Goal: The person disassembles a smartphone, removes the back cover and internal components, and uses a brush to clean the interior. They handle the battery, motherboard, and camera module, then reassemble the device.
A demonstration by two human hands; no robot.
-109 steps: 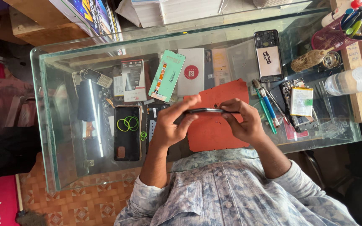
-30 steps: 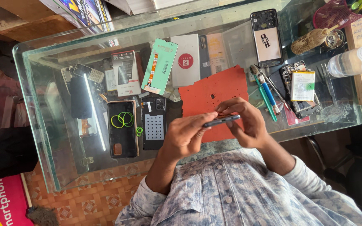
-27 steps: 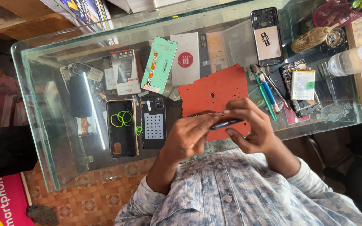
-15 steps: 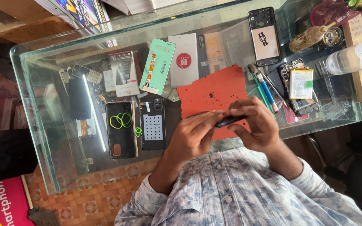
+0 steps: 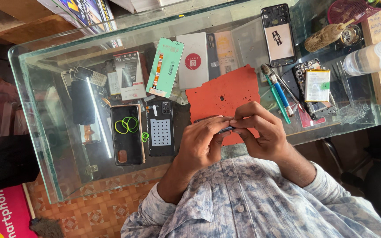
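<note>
Gripping a dark phone [image 5: 219, 128] edge-on, left hand [image 5: 201, 143] and right hand [image 5: 261, 134] pinched it above the red mat [image 5: 225, 94]; a slipped finger could drop it onto the glass counter [image 5: 45, 110].

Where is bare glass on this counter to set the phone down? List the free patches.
Free: the far strip of the glass counter beyond the white box, and the left end past the long dark phone. Crowded: around the red mat, blue-handled tools and opened phone.
</note>
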